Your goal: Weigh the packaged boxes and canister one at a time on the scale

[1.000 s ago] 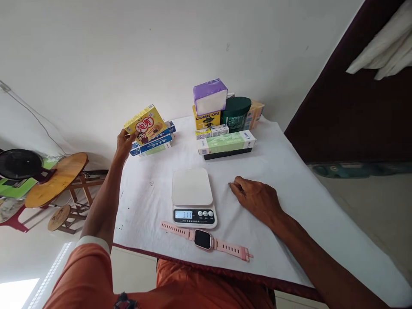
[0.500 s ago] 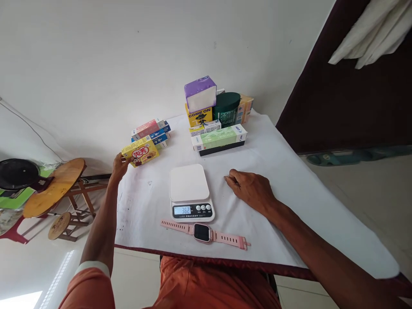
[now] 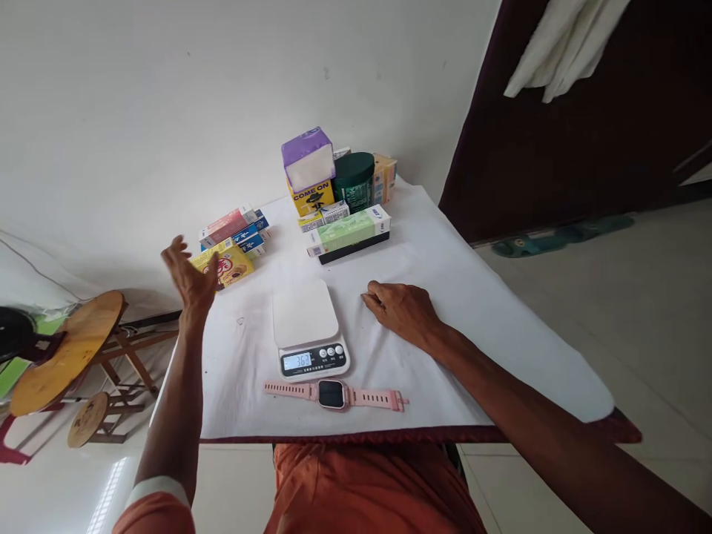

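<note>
My left hand [image 3: 190, 278] is raised with its fingers spread and nothing in it, partly in front of a yellow snack box [image 3: 236, 264]. My right hand [image 3: 403, 310] rests on the white cloth with curled fingers; nothing shows in them. Between my arms lies a white digital scale [image 3: 305, 315], its plate bare and its display lit. A pink-strapped watch [image 3: 332, 394] lies stretched out just in front of the scale. Behind the yellow box sit a pink box [image 3: 228, 225] and blue boxes [image 3: 251, 236].
At the table's back stand a purple tissue pack [image 3: 308, 159] on a yellow box [image 3: 312, 199], a dark green tub [image 3: 354, 182] and a long green box [image 3: 350, 231] on a black one. A round wooden table [image 3: 70, 352] and a stool [image 3: 89, 419] stand at the left.
My left hand has let go of the yellow box and lifted off it, fingers now spread. My right hand keeps its curled pose. The view has shifted, so the table objects appear further left.
</note>
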`<state>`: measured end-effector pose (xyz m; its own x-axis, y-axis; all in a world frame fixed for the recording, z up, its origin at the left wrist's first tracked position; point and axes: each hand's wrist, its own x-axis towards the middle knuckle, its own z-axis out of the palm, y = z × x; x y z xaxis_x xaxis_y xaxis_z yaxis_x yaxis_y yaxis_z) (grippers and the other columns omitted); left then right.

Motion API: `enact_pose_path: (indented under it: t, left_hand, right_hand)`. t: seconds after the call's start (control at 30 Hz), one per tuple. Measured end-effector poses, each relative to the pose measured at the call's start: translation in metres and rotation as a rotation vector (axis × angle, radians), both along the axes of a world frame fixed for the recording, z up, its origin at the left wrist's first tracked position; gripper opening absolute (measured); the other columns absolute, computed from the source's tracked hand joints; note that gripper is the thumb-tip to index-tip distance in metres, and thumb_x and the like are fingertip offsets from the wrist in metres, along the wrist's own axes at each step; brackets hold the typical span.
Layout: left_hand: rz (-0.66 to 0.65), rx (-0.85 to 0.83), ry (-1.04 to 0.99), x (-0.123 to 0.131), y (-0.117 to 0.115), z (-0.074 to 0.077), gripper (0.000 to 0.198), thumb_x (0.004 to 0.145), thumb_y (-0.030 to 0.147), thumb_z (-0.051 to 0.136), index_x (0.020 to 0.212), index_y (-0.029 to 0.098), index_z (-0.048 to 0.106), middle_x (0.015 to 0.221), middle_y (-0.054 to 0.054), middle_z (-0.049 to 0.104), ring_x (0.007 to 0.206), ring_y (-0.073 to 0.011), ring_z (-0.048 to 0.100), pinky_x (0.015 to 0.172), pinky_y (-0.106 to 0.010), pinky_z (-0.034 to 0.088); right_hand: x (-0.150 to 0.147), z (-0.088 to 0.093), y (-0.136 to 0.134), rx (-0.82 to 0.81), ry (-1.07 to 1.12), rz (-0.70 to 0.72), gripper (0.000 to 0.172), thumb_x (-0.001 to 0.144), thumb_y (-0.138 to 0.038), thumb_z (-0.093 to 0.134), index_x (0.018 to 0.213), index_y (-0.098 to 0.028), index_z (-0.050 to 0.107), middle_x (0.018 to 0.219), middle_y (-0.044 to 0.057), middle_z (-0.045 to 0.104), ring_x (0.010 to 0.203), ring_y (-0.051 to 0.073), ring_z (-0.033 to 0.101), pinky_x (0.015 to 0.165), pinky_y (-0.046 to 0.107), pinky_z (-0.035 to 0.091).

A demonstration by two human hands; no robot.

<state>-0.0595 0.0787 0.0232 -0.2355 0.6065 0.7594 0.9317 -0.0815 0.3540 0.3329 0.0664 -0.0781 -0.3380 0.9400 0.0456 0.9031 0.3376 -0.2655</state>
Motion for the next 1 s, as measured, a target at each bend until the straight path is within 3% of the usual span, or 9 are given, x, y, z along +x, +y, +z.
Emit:
enact_pose_path:
  t: [0.07,0.17,0.27,0.37,0.6,0.73,0.87,1.0]
  left_hand:
    - [-0.207,-0.052,0.076,0.044,0.015,0.006,0.060,0.081,0.039,0.082,0.133,0.021,0.058,0.130,-0.014,0.058,0.108,-0.0284,0.060,0.099,-0.047,0.051]
    - [-0.474,-0.214,0.211,0.109,0.045,-0.001,0.048,0.088,0.047,0.076,0.128,0.024,0.062,0.123,-0.012,0.063,0.117,-0.0329,0.057,0.103,-0.050,0.047]
    - [-0.532,-0.424,0.334,0.156,0.072,-0.020,0.057,0.088,0.062,0.073,0.126,0.022,0.062,0.122,-0.016,0.062,0.115,-0.0373,0.056,0.101,-0.054,0.044]
    - [-0.519,-0.533,0.355,0.179,0.090,-0.037,0.059,0.086,0.069,0.072,0.119,0.021,0.062,0.119,-0.017,0.061,0.113,-0.0388,0.055,0.098,-0.055,0.044]
    - [-0.350,-0.681,0.419,0.190,0.097,-0.038,0.060,0.082,0.062,0.080,0.119,0.021,0.059,0.128,-0.016,0.053,0.123,-0.0392,0.048,0.102,-0.054,0.043]
    - [-0.391,-0.706,0.302,0.194,0.088,-0.033,0.059,0.086,0.057,0.078,0.128,0.021,0.057,0.131,-0.014,0.049,0.125,-0.0350,0.048,0.102,-0.050,0.046]
    - [-0.498,-0.617,0.175,0.181,0.058,-0.016,0.059,0.089,0.057,0.075,0.131,0.021,0.055,0.127,-0.011,0.049,0.123,-0.0309,0.050,0.106,-0.047,0.046]
    - [-0.570,-0.618,0.207,0.145,0.002,0.002,0.056,0.089,0.055,0.077,0.130,0.023,0.057,0.122,-0.008,0.051,0.116,-0.0276,0.052,0.104,-0.044,0.047]
  right_hand:
    - [0.000,0.003,-0.001,-0.010,-0.008,0.011,0.030,0.108,-0.030,0.042,0.098,-0.019,0.067,0.094,0.009,0.079,0.084,0.023,0.072,0.062,0.031,0.022]
    - [0.001,0.005,-0.001,-0.023,-0.010,0.020,0.029,0.109,-0.031,0.041,0.102,-0.019,0.067,0.098,0.009,0.079,0.088,0.023,0.073,0.062,0.032,0.023]
    - [0.001,0.005,0.000,-0.021,-0.006,0.020,0.029,0.109,-0.031,0.041,0.106,-0.019,0.067,0.100,0.010,0.080,0.090,0.024,0.074,0.063,0.031,0.025]
    - [0.002,0.004,0.001,-0.025,-0.008,0.032,0.030,0.110,-0.030,0.040,0.106,-0.018,0.068,0.097,0.011,0.079,0.087,0.024,0.074,0.063,0.031,0.027]
    - [0.002,0.005,0.001,-0.032,-0.016,0.041,0.033,0.110,-0.027,0.038,0.105,-0.016,0.068,0.092,0.012,0.078,0.083,0.024,0.074,0.060,0.030,0.023]
    - [0.002,0.006,0.000,-0.026,-0.015,0.039,0.030,0.109,-0.028,0.040,0.103,-0.018,0.068,0.094,0.011,0.079,0.085,0.024,0.074,0.060,0.032,0.022]
    - [0.002,0.005,0.000,-0.033,0.002,0.035,0.030,0.109,-0.031,0.042,0.103,-0.019,0.068,0.098,0.010,0.080,0.088,0.024,0.074,0.062,0.032,0.024]
    - [0.002,0.004,0.001,-0.043,-0.018,0.023,0.030,0.109,-0.032,0.042,0.108,-0.019,0.069,0.101,0.010,0.080,0.090,0.025,0.074,0.063,0.032,0.025]
